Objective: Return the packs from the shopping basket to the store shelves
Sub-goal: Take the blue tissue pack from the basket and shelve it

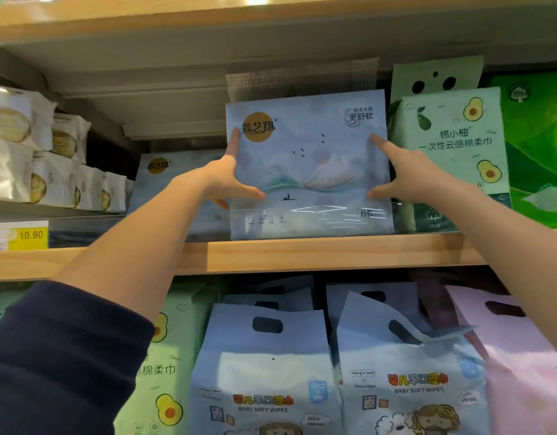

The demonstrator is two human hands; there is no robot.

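Two hands are on one pack: the left hand (227, 180) has its fingers (233, 141) spread, index pointing up the pack's left edge and thumb pressing in low on its front, while the right hand (406, 177) mirrors it, index finger laid up the right edge, thumb pushing in at the lower right. Between them stands the pale blue tissue pack (308, 164), upright on the wooden shelf (302, 252), its bottom tucked behind a clear plastic lip. At nine o'clock from it, set further back, sits a matching blue pack (176, 183); at three o'clock, touching its side, a green avocado-print pack (453, 158). Far out at nine o'clock, white wrapped packs (35, 158) are stacked above a yellow price tag (29, 235). At six o'clock, the shelf below holds baby wipes bags (264, 372).
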